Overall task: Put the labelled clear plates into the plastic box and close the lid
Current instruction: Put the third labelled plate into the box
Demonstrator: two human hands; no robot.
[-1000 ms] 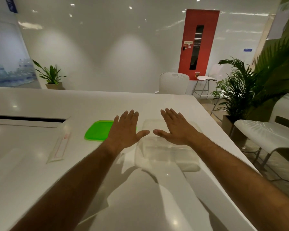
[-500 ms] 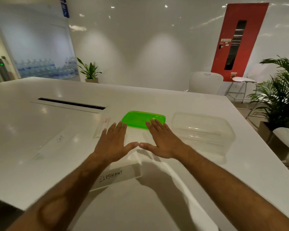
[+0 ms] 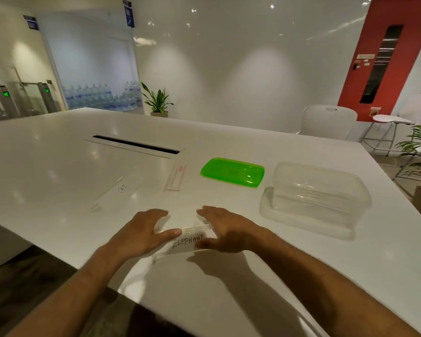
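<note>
Both hands have been drawn back from beside the green lid [image 3: 232, 172] onto the ELEPHANT plate [image 3: 187, 240]: left hand [image 3: 141, 233] and right hand [image 3: 225, 231] pinch its ends, fingers curled. It should be lifted level toward the clear box [image 3: 319, 198] at right.

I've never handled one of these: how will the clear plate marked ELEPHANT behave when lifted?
The ELEPHANT plate looks thin, flat and straight-edged, so probably stiff and light. Its glossy clear surface on the shiny table suggests it may slide; the left hand and right hand at its ends seem sensible.
</note>
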